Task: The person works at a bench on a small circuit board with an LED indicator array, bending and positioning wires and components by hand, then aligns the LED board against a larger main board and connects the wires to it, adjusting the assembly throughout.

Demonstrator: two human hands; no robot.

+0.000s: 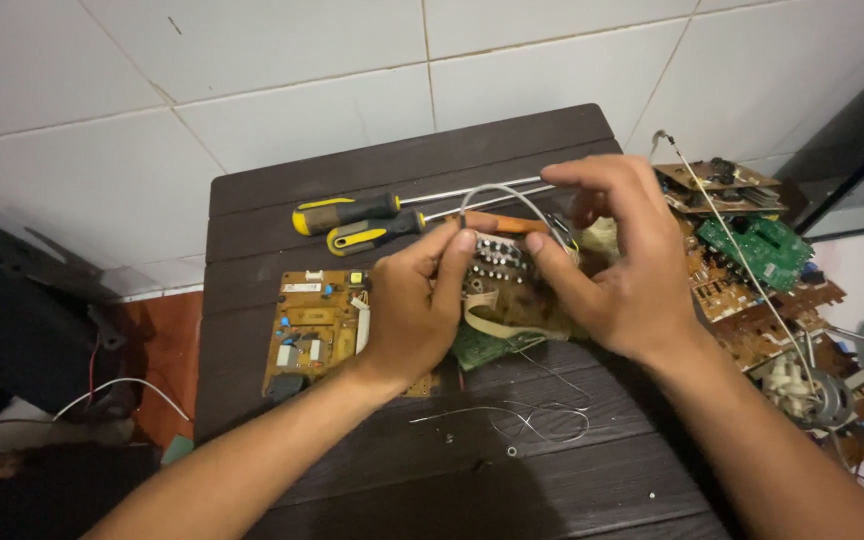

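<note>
Both forearms reach in over desk (352, 180). Left hand (414, 310) pinches small board (497, 268) from left; right hand (617, 265) grips its right side, fingers arched above. Board held between hands, above desk. Two screwdrivers (362, 222) just beyond left hand; tan board (314, 330) left of it.

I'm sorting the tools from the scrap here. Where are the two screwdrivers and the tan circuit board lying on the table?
upper screwdriver (344, 212), head view, on its yellow-black handle.
lower screwdriver (377, 235), head view, on its handle.
tan circuit board (314, 330), head view, on the board's middle.
</note>
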